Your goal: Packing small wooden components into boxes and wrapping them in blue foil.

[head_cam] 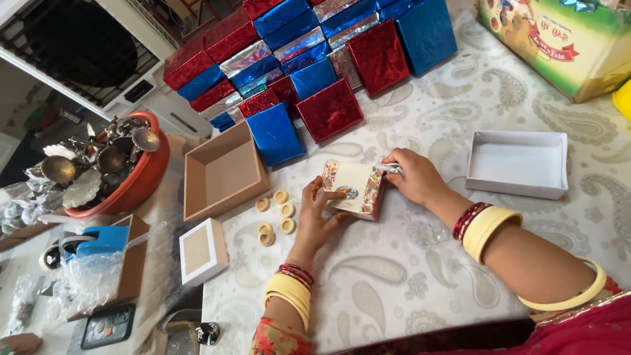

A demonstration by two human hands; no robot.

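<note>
I see my two hands in the middle of the table (420,276), which has a white cloth with grey swirly shapes on it. Both hands are on one small box (353,189). The box is wrapped in white paper with red and gold flowers, and it lies flat on the cloth, a little closer to the far edge than to the near one.

My left hand (317,213) lies on the near left part of the box. Its fingers are spread and the fingertips press down on the paper. My right hand (414,176) is at the far right corner of the box. Its fingers are pressed together and pinch a fold of shiny paper there. Both wrists have red and yellow bangles.

Just left of my left hand, five small tan rings (276,213) lie on the cloth. Past them, near the left edge, sits an open brown box (223,172), and nearer to me a small white box (203,251). Along the far edge there is a big pile of shiny red, blue and silver wrapped boxes (309,59). One open white box (517,164) sits by the right edge, well apart from my hands. Off to the left, an orange bowl (141,184) holds metal spoons, and a blue tape holder (98,240) lies close by.
</note>
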